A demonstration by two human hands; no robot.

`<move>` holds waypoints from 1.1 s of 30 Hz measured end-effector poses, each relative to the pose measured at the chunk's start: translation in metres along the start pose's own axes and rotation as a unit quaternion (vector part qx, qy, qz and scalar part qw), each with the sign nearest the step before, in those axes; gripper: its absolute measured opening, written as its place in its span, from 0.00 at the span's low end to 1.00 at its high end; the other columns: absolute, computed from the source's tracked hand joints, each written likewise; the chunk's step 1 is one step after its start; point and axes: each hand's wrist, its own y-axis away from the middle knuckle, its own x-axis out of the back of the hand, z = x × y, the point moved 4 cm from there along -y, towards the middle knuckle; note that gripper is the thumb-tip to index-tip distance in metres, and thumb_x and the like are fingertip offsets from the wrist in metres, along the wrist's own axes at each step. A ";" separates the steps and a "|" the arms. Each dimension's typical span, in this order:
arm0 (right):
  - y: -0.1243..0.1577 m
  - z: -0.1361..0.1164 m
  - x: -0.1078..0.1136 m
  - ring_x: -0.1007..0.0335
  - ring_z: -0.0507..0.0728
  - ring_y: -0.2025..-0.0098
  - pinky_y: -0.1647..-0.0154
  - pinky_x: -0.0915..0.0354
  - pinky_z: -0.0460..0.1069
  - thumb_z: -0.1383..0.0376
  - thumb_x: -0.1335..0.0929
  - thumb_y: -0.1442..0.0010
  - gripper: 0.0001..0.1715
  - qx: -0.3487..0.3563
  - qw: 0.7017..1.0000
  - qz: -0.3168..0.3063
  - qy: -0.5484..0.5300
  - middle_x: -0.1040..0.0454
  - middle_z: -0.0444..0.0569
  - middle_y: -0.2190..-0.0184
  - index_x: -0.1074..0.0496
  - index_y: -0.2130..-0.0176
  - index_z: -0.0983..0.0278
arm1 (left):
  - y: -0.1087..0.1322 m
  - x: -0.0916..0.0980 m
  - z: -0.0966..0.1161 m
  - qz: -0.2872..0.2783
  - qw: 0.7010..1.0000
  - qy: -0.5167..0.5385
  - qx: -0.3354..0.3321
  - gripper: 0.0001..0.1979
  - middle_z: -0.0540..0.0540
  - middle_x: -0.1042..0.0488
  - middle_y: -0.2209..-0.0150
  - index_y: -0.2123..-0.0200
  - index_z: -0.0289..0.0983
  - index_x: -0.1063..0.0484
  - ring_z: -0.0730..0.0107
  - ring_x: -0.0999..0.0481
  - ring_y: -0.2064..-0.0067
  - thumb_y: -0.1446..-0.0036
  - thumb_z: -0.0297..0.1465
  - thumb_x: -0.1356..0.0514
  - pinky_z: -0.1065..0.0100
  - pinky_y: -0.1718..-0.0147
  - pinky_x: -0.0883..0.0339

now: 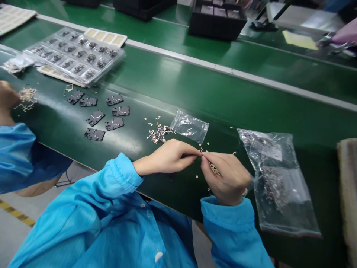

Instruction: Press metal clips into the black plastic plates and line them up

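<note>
The left hand (pixel 174 158) and right hand (pixel 227 173) meet over the bench (pixel 178 85), thumb and forefinger of each pinched closed; whatever lies between the fingertips is too small to tell. Pale pieces (pixel 214 169) lie on the bench beneath and around the right hand. Beyond the left hand, a heap (pixel 158 134) of small metal parts lies beside a small clear bag (pixel 195 130), which looks nearly flat. Right of the right hand, a large clear bag (pixel 299 212) holds many small parts, bunched around its middle. Farther left, past seven black plates (pixel 114 123), a clear tray (pixel 74 58) has dark parts in its pockets. Across the bench, a black box (pixel 214 31) contains flat, light-coloured items.
</note>
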 end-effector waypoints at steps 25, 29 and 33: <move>0.002 0.003 -0.003 0.24 0.56 0.71 0.70 0.29 0.51 0.73 0.33 0.42 0.09 -0.061 0.997 -0.014 -0.056 0.21 0.46 0.73 0.26 0.69 0.61 | 0.000 0.000 0.000 -0.018 1.000 0.020 -0.006 0.12 0.45 0.20 0.67 0.60 0.32 0.21 0.72 0.23 0.67 0.42 0.24 0.45 0.73 0.68 0.35; 0.002 0.007 -0.001 0.24 0.56 0.71 0.70 0.29 0.52 0.72 0.33 0.40 0.10 -0.098 0.991 -0.022 -0.093 0.21 0.45 0.72 0.25 0.69 0.60 | 0.000 0.001 -0.001 -0.019 0.997 0.072 0.017 0.12 0.46 0.20 0.68 0.60 0.33 0.21 0.73 0.24 0.68 0.42 0.25 0.45 0.74 0.68 0.33; 0.003 0.010 -0.001 0.23 0.57 0.70 0.70 0.28 0.52 0.69 0.32 0.39 0.08 -0.129 0.982 -0.034 -0.135 0.20 0.46 0.71 0.23 0.67 0.60 | 0.000 0.003 0.000 -0.020 0.996 0.090 0.015 0.13 0.47 0.20 0.69 0.59 0.34 0.21 0.74 0.24 0.69 0.42 0.25 0.45 0.74 0.68 0.33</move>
